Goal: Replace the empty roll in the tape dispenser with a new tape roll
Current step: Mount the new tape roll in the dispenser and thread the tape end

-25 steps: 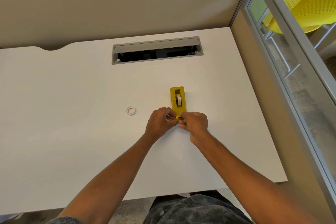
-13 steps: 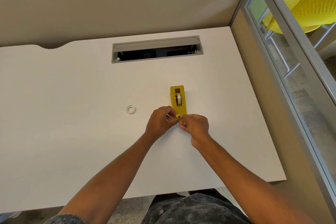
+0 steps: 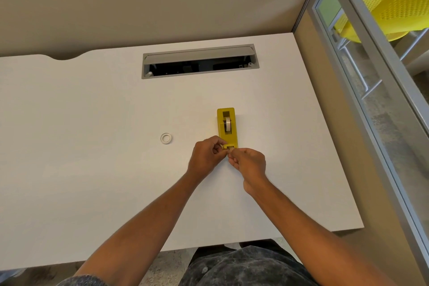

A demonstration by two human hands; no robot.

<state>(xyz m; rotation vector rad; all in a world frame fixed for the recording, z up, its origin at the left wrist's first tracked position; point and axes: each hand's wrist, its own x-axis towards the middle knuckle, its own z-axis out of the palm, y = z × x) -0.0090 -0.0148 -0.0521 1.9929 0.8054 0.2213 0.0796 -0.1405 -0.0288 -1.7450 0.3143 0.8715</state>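
In the head view, a yellow tape dispenser (image 3: 227, 126) stands on the white worktop (image 3: 92, 169), lengthwise away from the person, with a tape roll (image 3: 227, 122) seated in its well. Both hands meet at its near, cutter end. The left hand (image 3: 206, 155) has its grip narrow, fingers curled against the dispenser's near left corner. The right hand (image 3: 248, 163) pinches thumb and forefinger right at the cutter; what lies between them is too small to tell. An empty white core (image 3: 166, 138) lies flat on the worktop, well left of the dispenser.
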